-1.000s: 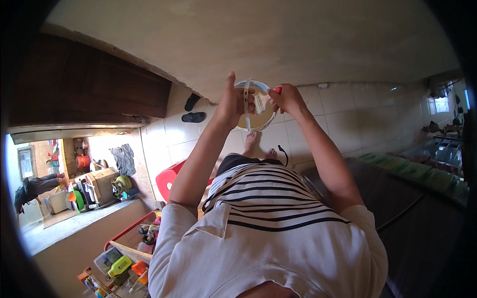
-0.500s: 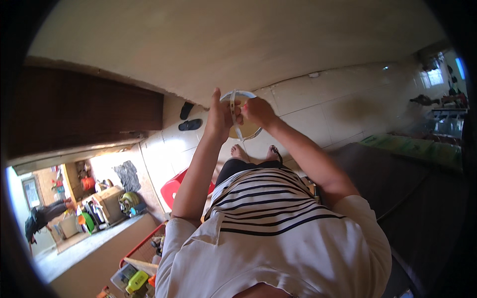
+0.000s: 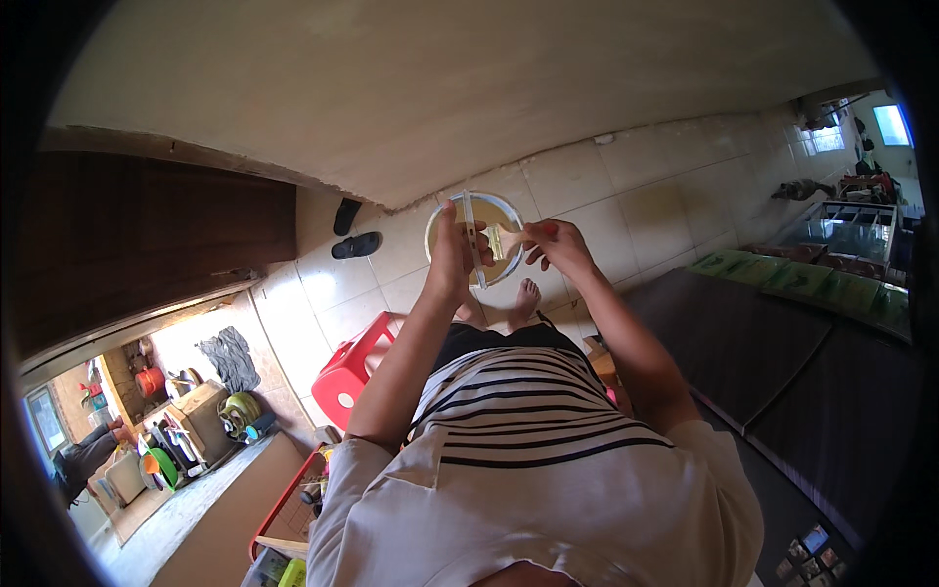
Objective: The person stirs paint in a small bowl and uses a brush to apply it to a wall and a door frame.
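A round white bucket (image 3: pixel 429 231) hangs in front of me above the floor, its inside a dull yellowish cream. My left hand (image 3: pixel 452 256) is closed on the bucket's pale handle (image 3: pixel 469 210), which crosses over the opening, and the thumb points up. On the bucket's right side my right hand (image 3: pixel 565 249) grips a paintbrush (image 3: pixel 513 236) by its wooden handle. The brush's head reaches left over the bucket's opening, close to my left fingers. Whether the bristles touch anything cannot be made out.
A bare plastered wall (image 3: pixel 469 98) rises ahead. Black slippers (image 3: pixel 356 246) lie on the tiled floor by a dark door (image 3: pixel 147 230). At my left are a red plastic stool (image 3: pixel 344 383) and a red basket (image 3: pixel 279 509). A dark surface (image 3: pixel 724 342) stands at right.
My right hand has drawn back to the right from over the bucket, and its fingers have loosened from a fist. The paintbrush now shows. My left hand keeps its hold on the handle.
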{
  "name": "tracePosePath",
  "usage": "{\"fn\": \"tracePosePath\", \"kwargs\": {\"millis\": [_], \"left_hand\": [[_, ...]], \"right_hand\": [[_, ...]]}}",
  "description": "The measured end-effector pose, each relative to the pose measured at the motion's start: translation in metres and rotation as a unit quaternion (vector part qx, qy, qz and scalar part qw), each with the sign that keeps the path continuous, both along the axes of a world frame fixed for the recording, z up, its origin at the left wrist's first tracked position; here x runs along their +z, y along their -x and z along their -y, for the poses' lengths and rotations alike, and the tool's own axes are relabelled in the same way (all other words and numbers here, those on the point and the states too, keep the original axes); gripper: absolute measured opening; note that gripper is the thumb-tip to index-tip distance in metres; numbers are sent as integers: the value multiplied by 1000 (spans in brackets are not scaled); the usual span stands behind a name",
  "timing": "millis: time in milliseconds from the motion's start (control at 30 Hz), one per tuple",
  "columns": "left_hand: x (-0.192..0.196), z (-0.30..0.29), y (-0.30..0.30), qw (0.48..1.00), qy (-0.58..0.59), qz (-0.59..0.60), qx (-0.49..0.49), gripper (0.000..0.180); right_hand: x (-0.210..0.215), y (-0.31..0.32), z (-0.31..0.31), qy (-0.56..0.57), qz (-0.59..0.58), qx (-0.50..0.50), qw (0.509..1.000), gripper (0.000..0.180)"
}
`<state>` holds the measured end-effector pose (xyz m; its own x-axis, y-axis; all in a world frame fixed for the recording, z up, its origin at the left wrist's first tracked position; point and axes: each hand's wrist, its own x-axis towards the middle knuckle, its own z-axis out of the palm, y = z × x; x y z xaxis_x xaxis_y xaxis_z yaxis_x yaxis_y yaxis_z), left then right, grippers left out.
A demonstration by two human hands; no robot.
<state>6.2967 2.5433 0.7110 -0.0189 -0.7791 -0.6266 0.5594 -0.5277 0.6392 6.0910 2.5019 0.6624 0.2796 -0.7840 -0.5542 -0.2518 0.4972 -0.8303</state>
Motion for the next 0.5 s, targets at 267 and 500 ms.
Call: {"fn": "tracePosePath", "kwargs": {"millis": [267, 500], "left_hand": [[-21, 3, -38, 1000, -20, 11, 19, 70], [-37, -6, -68, 999, -30, 11, 42, 69]], "right_hand": [[-42, 4, -27, -133, 186, -181, 956, 26], [-73, -10, -35, -171, 274, -210, 923, 27]]}}
